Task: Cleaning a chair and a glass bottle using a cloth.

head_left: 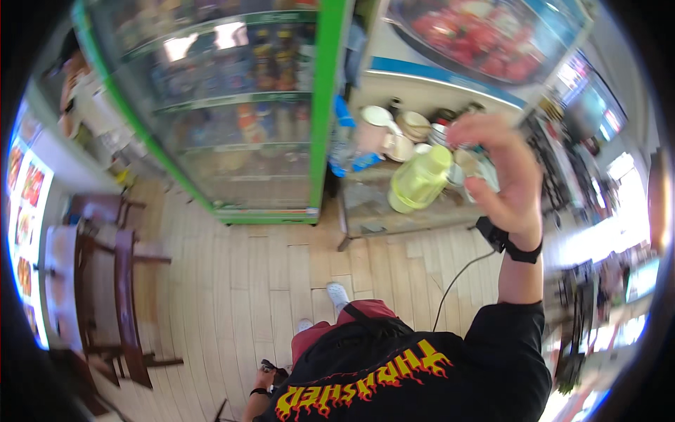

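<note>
While raised at arm's length, both hands logged as follows.
Right hand [500, 169]: fingers curled shut around the top of a pale yellow-green translucent plastic jar [420, 180], gripped at the lid end; black band at the wrist.
Jar: tilted, base swung toward the person's left, hanging over the front edge of the grey counter [394, 211], not touching it. Grip at the top likely keeps the body free to tip or set down.
Left hand [266, 378]: low by the hip, black wristband; a small dark object at the fingers, closure cannot be told.
Counter: cups, bowls and a white ladle crowd its back edge [394, 133].
Left of counter: green-framed glass-door drinks fridge [239, 112].
Floor: light wooden planks [239, 281]; dark wooden chairs [123, 281] at the left.
</note>
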Demonstrator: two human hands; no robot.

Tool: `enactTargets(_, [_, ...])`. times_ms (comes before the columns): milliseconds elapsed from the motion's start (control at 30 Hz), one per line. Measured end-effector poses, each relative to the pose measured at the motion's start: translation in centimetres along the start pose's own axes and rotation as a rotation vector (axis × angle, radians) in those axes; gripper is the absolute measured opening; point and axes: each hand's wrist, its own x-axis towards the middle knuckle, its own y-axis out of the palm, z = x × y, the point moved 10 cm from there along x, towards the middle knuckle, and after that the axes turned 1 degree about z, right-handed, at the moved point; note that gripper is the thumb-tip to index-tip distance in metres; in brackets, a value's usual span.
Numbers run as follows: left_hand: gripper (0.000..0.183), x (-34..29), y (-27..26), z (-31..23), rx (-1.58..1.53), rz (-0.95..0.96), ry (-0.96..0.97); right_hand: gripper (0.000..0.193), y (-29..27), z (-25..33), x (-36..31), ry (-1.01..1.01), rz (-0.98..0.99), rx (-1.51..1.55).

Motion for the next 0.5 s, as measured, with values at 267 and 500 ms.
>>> enactTargets(267, [0.049, 12.5, -10.1, -14.0, 0.358, -0.172, 0.359, 0.016, -4.3, 1.9, -22.9, 0.785, 0.145, -0.134])
enactTargets(500, [0.057, 7.6, 2.4, -37.0, 0.299, 0.033, 0.541, 0.014, -13.8, 5.3, -39.8, 1.004, -0.207, -0.190])
